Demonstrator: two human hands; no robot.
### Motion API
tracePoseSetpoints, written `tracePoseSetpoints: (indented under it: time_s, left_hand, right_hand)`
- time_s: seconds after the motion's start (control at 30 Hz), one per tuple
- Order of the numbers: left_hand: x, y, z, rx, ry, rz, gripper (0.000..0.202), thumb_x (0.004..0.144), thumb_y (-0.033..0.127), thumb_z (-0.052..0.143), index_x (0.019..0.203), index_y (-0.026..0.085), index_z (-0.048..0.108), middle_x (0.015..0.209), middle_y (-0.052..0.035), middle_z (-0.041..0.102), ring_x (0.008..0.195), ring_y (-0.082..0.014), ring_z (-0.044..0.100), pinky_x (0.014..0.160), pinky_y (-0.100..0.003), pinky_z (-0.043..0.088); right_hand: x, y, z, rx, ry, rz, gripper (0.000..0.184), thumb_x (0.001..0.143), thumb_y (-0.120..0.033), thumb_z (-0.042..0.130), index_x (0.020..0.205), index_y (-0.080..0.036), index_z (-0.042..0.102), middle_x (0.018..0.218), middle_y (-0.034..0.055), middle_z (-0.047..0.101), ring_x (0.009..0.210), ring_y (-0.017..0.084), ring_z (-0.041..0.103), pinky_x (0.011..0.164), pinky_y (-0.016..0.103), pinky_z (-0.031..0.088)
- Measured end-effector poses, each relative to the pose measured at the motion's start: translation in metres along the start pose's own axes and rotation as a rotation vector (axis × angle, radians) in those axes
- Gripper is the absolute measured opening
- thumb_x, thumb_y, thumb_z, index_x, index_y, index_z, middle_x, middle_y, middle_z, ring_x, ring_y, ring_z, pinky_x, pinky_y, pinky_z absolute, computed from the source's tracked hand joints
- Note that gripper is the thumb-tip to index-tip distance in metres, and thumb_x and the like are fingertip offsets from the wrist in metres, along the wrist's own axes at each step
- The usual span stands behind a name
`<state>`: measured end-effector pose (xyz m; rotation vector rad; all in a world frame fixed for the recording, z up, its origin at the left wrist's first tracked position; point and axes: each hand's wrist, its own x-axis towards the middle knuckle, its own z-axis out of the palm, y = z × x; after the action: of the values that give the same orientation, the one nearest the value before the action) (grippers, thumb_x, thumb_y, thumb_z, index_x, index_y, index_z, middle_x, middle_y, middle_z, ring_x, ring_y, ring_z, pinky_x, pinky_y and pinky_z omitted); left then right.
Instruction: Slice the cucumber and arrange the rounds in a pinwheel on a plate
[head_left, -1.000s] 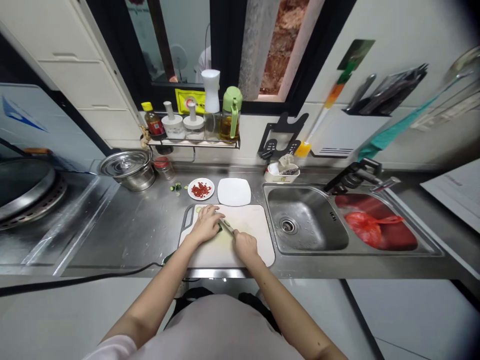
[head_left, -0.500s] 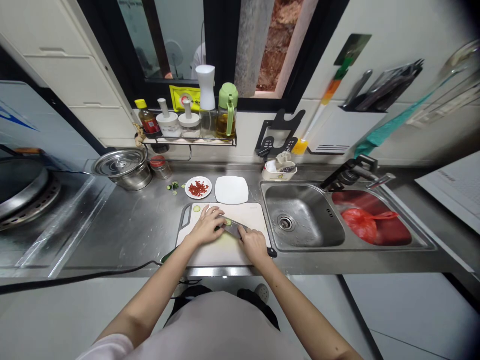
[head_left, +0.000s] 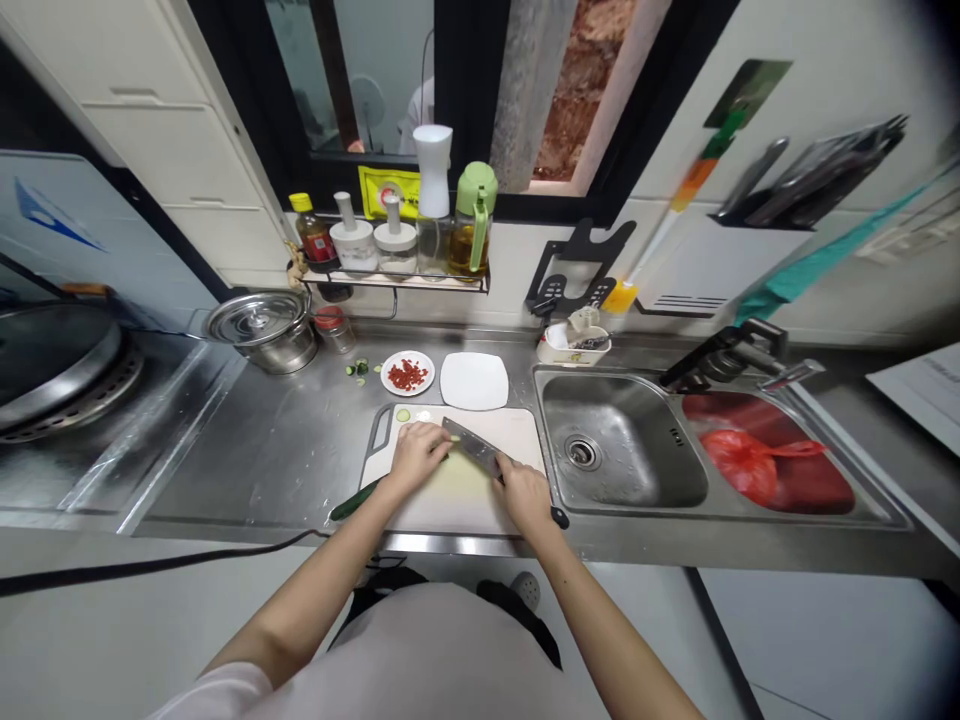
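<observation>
A white cutting board [head_left: 517, 430] lies on the steel counter in front of me. My left hand [head_left: 415, 455] presses down on a green cucumber [head_left: 355, 500] whose dark end sticks out past the board's near left corner. My right hand [head_left: 525, 495] is closed on the handle of a knife [head_left: 472, 445]; the broad blade slants across the board beside the left fingers. A cucumber slice [head_left: 403, 414] lies near the board's far left corner.
Behind the board sit a small plate of chopped red chilli [head_left: 407, 373] and a white square plate [head_left: 473, 381]. A lidded steel pot [head_left: 262, 330] stands left; a sink [head_left: 622, 450] lies right, with a red bag [head_left: 739, 460] in its second basin. A condiment rack [head_left: 394, 260] hangs above.
The knife blade has swung from a steep cutting angle to lying slanted across the board. My right hand has shifted right toward the board's near right corner, and the cucumber's end now shows at the left.
</observation>
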<state>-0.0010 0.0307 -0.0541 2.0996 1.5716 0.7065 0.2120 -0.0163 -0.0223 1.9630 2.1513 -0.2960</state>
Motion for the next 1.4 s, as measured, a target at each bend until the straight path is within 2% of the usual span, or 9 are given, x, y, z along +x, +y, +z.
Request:
tracePoseSetpoints:
  time_s: [0.1, 0.17, 0.27, 0.4, 0.67, 0.97, 1.2, 1.4]
  left_hand:
    - [0.008, -0.021, 0.004, -0.070, 0.118, -0.388, 0.019, 0.085, 0.040, 0.061, 0.086, 0.023, 0.068, 0.086, -0.0013, 0.071, 0.086, -0.0175, 0.063, 0.086, -0.032, 0.042]
    - [0.015, -0.040, 0.005, -0.118, 0.132, -0.596, 0.018, 0.083, 0.040, 0.063, 0.087, 0.023, 0.067, 0.084, 0.0006, 0.071, 0.081, -0.0160, 0.064, 0.079, -0.029, 0.043]
    - [0.023, -0.066, 0.005, -0.100, 0.121, -0.740, 0.012, 0.081, 0.033, 0.065, 0.089, 0.024, 0.068, 0.087, 0.0019, 0.073, 0.086, -0.0163, 0.065, 0.081, -0.029, 0.041]
    - [0.032, -0.082, 0.004, -0.052, 0.105, -0.745, 0.011, 0.081, 0.028, 0.063, 0.090, 0.025, 0.068, 0.090, 0.0003, 0.074, 0.093, -0.0185, 0.065, 0.089, -0.033, 0.038]
    - [0.045, -0.086, 0.005, 0.083, 0.088, -0.664, 0.019, 0.083, 0.024, 0.056, 0.098, 0.026, 0.067, 0.088, -0.0030, 0.074, 0.097, -0.0236, 0.065, 0.093, -0.038, 0.035]
    - [0.046, -0.082, 0.006, 0.139, 0.088, -0.610, 0.022, 0.083, 0.021, 0.051, 0.099, 0.023, 0.068, 0.094, -0.0063, 0.073, 0.102, -0.0267, 0.060, 0.091, -0.041, 0.034]
    - [0.044, -0.079, 0.006, 0.178, 0.073, -0.594, 0.020, 0.085, 0.026, 0.052, 0.089, 0.022, 0.071, 0.102, -0.0097, 0.071, 0.106, -0.0295, 0.057, 0.092, -0.044, 0.034]
    - [0.036, -0.074, 0.004, 0.105, 0.172, -0.657, 0.024, 0.088, 0.026, 0.050, 0.102, 0.026, 0.070, 0.106, -0.0079, 0.070, 0.108, -0.0285, 0.057, 0.091, -0.044, 0.037]
  right_hand:
    - [0.000, 0.004, 0.005, 0.016, -0.006, 0.037, 0.035, 0.091, -0.027, 0.052, 0.125, -0.019, 0.055, 0.105, 0.0117, 0.070, 0.095, 0.024, 0.065, 0.079, 0.029, 0.040]
    - [0.000, 0.007, 0.009, 0.028, -0.014, 0.053, 0.034, 0.092, -0.028, 0.051, 0.125, -0.020, 0.055, 0.105, 0.0112, 0.070, 0.095, 0.023, 0.066, 0.078, 0.029, 0.040]
    - [0.001, 0.009, 0.016, 0.046, -0.008, 0.063, 0.035, 0.093, -0.030, 0.049, 0.126, -0.021, 0.055, 0.103, 0.0103, 0.071, 0.094, 0.023, 0.066, 0.077, 0.028, 0.041]
    - [0.004, 0.010, 0.021, 0.059, -0.003, 0.061, 0.036, 0.094, -0.032, 0.047, 0.128, -0.022, 0.055, 0.104, 0.0105, 0.071, 0.094, 0.023, 0.067, 0.078, 0.028, 0.041]
    - [0.010, 0.006, 0.020, 0.071, -0.007, 0.059, 0.034, 0.095, -0.033, 0.046, 0.126, -0.024, 0.056, 0.102, 0.0092, 0.072, 0.094, 0.022, 0.067, 0.077, 0.028, 0.041]
    - [0.013, 0.007, 0.022, 0.108, -0.005, 0.067, 0.032, 0.095, -0.035, 0.046, 0.122, -0.025, 0.058, 0.103, 0.0075, 0.071, 0.092, 0.020, 0.067, 0.075, 0.027, 0.040]
    - [0.014, 0.004, 0.019, 0.101, -0.018, 0.074, 0.033, 0.095, -0.035, 0.044, 0.125, -0.025, 0.057, 0.102, 0.0079, 0.072, 0.091, 0.020, 0.067, 0.074, 0.027, 0.039]
    - [0.014, 0.000, 0.017, 0.109, -0.037, 0.085, 0.033, 0.097, -0.034, 0.040, 0.123, -0.025, 0.058, 0.099, 0.0086, 0.072, 0.091, 0.020, 0.067, 0.074, 0.027, 0.039]
